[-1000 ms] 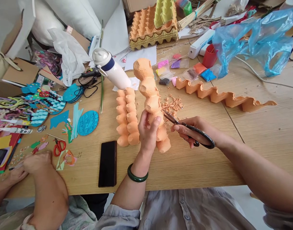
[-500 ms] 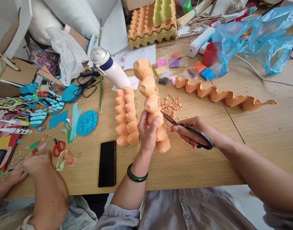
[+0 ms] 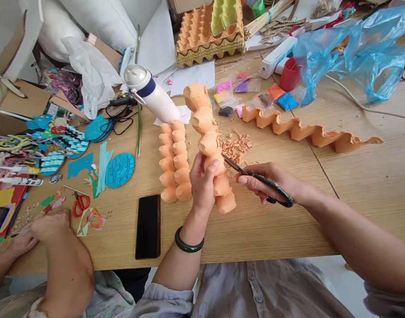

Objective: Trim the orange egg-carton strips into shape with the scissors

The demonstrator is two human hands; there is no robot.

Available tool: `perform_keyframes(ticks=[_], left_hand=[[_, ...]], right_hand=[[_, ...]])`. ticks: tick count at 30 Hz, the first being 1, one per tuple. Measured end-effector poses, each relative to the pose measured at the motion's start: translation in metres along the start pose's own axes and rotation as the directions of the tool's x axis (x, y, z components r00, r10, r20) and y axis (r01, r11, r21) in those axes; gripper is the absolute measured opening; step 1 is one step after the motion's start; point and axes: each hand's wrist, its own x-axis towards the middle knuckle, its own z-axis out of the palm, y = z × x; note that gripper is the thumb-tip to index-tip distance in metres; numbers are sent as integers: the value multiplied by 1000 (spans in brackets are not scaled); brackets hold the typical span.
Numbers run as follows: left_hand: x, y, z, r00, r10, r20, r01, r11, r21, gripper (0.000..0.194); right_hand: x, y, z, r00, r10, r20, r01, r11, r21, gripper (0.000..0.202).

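An orange strip of egg-carton cups is gripped near its lower middle by my left hand, thumb over the front. My right hand has its fingers in the handles of black scissors, whose blades touch the strip's right edge. Small orange scraps lie on the table behind the blades. To the left of the held strip, two rows of orange cups stand side by side. A long wavy orange piece rests at the right.
A black phone lies near the front edge, a white bottle farther back. Egg trays, a red cup and a blue plastic bag are behind. At the left, another person's arm rests near red scissors.
The held strip has tilted and shifted very slightly, its lower end moving a little down. The scissors' handles have drawn a little closer together at my right hand.
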Motion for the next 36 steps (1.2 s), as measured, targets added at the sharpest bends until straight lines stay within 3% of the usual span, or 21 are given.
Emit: perform_keyframes(ticks=[15, 24, 36], left_hand=[[-3, 3, 3, 1000, -3, 24, 3, 1000, -16, 27], [-2, 3, 3, 1000, -23, 5, 23, 999, 37, 36], [-1, -1, 2, 1000, 2, 27, -2, 1000, 9, 26]], right_hand=[[2, 5, 1, 1000, 3, -10, -3, 1000, -8, 62], [1, 1, 0, 1000, 22, -21, -22, 1000, 4, 64], [0, 2, -1, 998, 49, -41, -52, 997, -57, 59]])
